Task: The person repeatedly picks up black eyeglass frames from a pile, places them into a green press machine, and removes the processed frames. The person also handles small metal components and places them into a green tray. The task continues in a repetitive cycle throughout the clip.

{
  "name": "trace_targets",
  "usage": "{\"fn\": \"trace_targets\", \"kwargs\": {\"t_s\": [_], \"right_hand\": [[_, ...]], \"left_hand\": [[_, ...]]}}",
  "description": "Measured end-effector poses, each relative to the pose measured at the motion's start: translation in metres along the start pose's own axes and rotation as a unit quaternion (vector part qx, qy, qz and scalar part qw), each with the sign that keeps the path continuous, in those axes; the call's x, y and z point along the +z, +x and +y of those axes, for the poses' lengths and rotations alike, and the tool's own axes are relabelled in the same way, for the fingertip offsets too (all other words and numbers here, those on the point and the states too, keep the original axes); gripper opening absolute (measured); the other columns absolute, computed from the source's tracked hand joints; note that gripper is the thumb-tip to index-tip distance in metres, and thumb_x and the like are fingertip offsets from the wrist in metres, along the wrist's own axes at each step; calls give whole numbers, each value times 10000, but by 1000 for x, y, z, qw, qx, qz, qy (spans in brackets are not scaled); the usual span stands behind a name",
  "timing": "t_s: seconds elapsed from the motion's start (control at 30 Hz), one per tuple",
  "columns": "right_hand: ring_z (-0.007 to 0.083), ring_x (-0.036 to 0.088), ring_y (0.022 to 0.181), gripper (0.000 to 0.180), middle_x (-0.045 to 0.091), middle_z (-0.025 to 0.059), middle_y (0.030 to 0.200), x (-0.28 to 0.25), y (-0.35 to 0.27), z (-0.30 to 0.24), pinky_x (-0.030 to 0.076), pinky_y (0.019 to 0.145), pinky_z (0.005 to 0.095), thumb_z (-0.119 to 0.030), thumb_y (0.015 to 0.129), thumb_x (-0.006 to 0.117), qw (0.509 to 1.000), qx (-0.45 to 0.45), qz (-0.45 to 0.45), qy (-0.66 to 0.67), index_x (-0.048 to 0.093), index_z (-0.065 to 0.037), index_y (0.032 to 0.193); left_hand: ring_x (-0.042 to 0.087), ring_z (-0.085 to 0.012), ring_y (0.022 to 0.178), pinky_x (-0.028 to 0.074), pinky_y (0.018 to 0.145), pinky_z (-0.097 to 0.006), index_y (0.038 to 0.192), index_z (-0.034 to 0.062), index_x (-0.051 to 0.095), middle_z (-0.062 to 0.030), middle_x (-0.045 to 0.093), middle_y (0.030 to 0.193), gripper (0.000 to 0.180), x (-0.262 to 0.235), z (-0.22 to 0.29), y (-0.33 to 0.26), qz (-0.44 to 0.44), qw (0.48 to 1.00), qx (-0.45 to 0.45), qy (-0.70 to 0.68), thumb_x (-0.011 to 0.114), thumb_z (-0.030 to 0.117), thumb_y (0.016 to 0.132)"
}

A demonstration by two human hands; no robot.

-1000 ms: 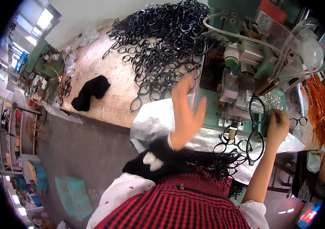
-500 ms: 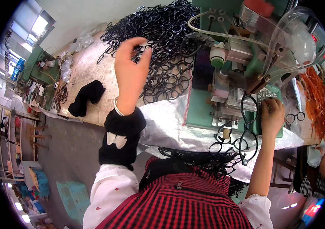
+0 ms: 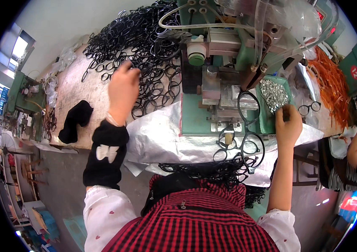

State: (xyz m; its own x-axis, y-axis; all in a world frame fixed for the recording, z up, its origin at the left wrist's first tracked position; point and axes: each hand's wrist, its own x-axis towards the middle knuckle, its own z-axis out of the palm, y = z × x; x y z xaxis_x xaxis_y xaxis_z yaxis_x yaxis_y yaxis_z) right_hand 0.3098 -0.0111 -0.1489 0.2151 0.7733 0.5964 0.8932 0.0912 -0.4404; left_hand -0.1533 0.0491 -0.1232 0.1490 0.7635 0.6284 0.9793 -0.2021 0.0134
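My left hand (image 3: 124, 86), in a black sleeve cover, reaches far out to the near edge of a big pile of black eyeglass frames (image 3: 145, 46) on the table. Its fingers are curled down on one frame there. My right hand (image 3: 288, 124) rests at the near right corner of a green tray of small silver metal parts (image 3: 273, 94), thumb and fingers pinched on what looks like one small part. A black frame (image 3: 249, 110) stands on the green machine (image 3: 212, 63) just left of that hand. More finished frames (image 3: 245, 147) hang below it.
A crinkled silver sheet (image 3: 161, 138) covers the bench front. A black cloth (image 3: 75, 119) lies at the table's left edge. Clear hoses arch over the machine. Orange parts (image 3: 333, 84) are heaped at right, where another person's arm (image 3: 354, 147) reaches in.
My left hand swung from in front of my chest out to the left and forward, then settled lower on the pile's near edge. My right hand stayed by the tray.
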Motion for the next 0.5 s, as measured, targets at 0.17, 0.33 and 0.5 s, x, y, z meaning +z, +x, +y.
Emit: {"fn": "trace_targets", "kwargs": {"t_s": [0.17, 0.33, 0.5], "right_hand": [[367, 594, 733, 105, 619, 153, 757, 13, 28, -12, 463, 670, 440, -121, 838, 580, 999, -25, -25, -3, 592, -21, 808], [325, 620, 710, 111, 645, 145, 759, 9, 23, -17, 488, 700, 414, -108, 850, 608, 999, 37, -13, 38, 662, -13, 830], [127, 645, 808, 148, 716, 51, 860, -18, -22, -4, 487, 817, 260, -42, 854, 696, 980, 126, 28, 153, 755, -16, 987]], "left_hand": [[665, -208, 770, 511, 680, -305, 1053, 41, 720, -103, 661, 997, 217, -68, -5, 51, 165, 966, -95, -172, 694, 208, 918], [613, -105, 842, 487, 691, -253, 1050, -4, 706, -69, 675, 930, 252, -3, -11, -17, 149, 826, -382, -386, 618, 224, 987], [621, -249, 929, 455, 882, -367, 1063, 43, 723, -117, 696, 962, 181, -13, 34, -42, 161, 986, -28, -41, 671, 115, 905]]}}
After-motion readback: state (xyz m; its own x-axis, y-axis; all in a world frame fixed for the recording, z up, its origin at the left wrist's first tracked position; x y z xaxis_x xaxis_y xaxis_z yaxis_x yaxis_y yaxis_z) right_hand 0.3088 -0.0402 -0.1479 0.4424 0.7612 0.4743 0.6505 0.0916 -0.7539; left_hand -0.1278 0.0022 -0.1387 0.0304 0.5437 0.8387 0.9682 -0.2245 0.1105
